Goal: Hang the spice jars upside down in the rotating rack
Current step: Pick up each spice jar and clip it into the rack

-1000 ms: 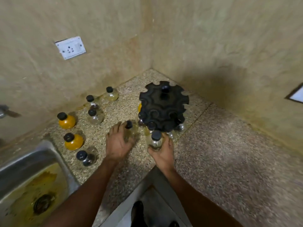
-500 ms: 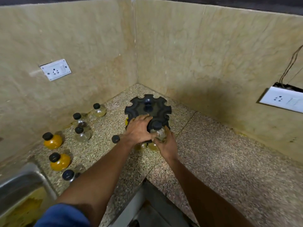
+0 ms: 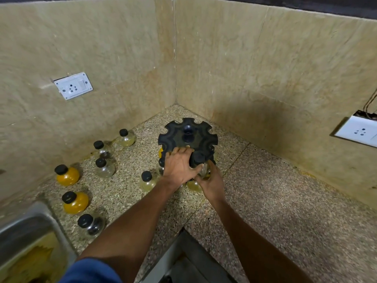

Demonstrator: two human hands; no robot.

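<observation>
A black rotating rack (image 3: pixel 187 135) with notched edges stands in the counter's corner. My left hand (image 3: pixel 178 167) lies on the rack's near edge, fingers spread over the top disc. My right hand (image 3: pixel 211 181) grips a clear spice jar (image 3: pixel 201 163) with a black cap, held upright against the rack's front. A pale yellow jar (image 3: pixel 193 185) shows under the rack near my right hand. One clear jar (image 3: pixel 147 180) stands just left of my left wrist.
Several loose jars stand on the speckled counter (image 3: pixel 265 201) at the left: two orange ones (image 3: pixel 68 175) (image 3: pixel 75 202), clear ones (image 3: pixel 104 167) (image 3: pixel 90 224) and a yellowish one (image 3: pixel 126 137). A steel sink (image 3: pixel 26 237) is at lower left. Tiled walls carry sockets (image 3: pixel 73 85) (image 3: pixel 359 131).
My left hand left the jar on the counter and moved up onto the rack's top. My right hand lifted its jar to the rack's front edge. The view tilted upward.
</observation>
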